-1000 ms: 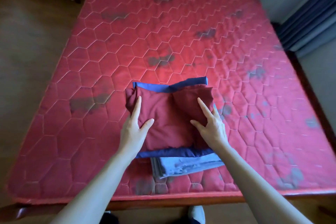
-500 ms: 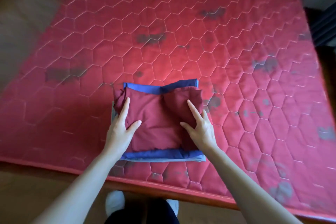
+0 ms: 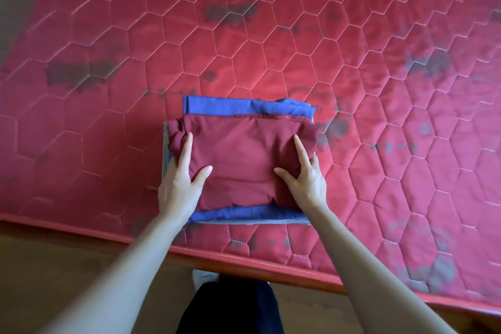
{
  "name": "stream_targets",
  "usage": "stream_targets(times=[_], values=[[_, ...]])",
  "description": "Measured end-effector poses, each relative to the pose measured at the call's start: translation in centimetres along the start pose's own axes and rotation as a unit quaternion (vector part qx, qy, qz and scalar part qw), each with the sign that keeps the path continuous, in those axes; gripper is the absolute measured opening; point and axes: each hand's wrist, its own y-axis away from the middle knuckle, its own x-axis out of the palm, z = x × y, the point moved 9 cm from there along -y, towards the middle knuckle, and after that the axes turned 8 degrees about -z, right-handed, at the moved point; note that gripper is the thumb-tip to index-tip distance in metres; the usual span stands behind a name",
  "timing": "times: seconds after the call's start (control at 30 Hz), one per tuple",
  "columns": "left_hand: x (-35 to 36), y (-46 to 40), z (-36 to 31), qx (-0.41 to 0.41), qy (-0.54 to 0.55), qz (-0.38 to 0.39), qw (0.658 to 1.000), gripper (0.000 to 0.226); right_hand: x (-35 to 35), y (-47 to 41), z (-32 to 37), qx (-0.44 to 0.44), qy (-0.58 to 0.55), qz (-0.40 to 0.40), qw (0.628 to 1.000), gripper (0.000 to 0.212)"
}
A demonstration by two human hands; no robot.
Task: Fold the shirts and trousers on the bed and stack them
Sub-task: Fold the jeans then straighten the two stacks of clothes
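A folded maroon garment (image 3: 244, 160) lies on top of a folded blue garment (image 3: 244, 109), whose edges show at the far and near sides. Under both, a grey garment (image 3: 166, 156) shows only as a thin strip along the left and near edges. The pile sits near the front edge of the red quilted mattress (image 3: 379, 116). My left hand (image 3: 181, 182) clasps the pile's left side, thumb and forefinger on the maroon cloth. My right hand (image 3: 303, 176) clasps the right side the same way. The other fingers are hidden beside the pile.
The mattress has dark stains and stretches far beyond the pile on all sides but the near one. Its front edge with a wooden frame (image 3: 271, 268) runs just below the pile. Brown floor (image 3: 54, 266) lies at the lower left, my dark-clothed legs (image 3: 230, 306) below.
The maroon and blue pile has come toward me onto the grey garment, which earlier stuck out in front. Both hands stayed on the pile's sides. The view has tilted down and closer.
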Motion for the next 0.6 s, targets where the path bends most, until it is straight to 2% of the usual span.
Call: stream_targets(times=[0.1, 0.17, 0.27, 0.3, 0.37, 0.47, 0.53, 0.6], values=[[-1.3, 1.0, -1.3, 0.010, -0.144, -0.059, 0.988, 0.078, -1.3, 0.7, 0.9, 0.007, 0.045, -0.071, 0.996, 0.085], [-1.8, 1.4, -3.2, 0.042, -0.209, -0.094, 0.972, 0.084, -2.7, 1.3, 2.6, -0.028, 0.046, -0.143, 0.988, 0.080], [-0.5, 1.2, -8.0, 0.203, -0.226, -0.106, 0.947, 0.080, -3.7, 2.0, 7.8, -0.158, 0.071, -0.230, 0.958, 0.060], [0.4, 0.9, -9.3, 0.254, -0.224, -0.097, 0.936, 0.074, -3.1, 1.8, 9.4, -0.188, 0.075, -0.227, 0.953, 0.054], [2.4, -0.1, -10.4, 0.296, -0.224, -0.055, 0.927, 0.060, -0.8, 0.6, 11.1, -0.198, 0.077, -0.159, 0.964, 0.050], [4.9, -2.1, -8.0, 0.249, -0.273, -0.006, 0.929, 0.055, 3.9, -0.6, 10.0, -0.187, 0.147, -0.020, 0.971, 0.051], [4.9, -2.9, -6.0, 0.211, -0.281, -0.023, 0.936, 0.056, 5.0, -0.9, 8.6, -0.206, 0.170, -0.015, 0.964, 0.053], [4.1, -3.2, -4.4, 0.168, -0.280, -0.058, 0.943, 0.057, 4.3, -1.1, 7.1, -0.185, 0.179, -0.055, 0.965, 0.055]])
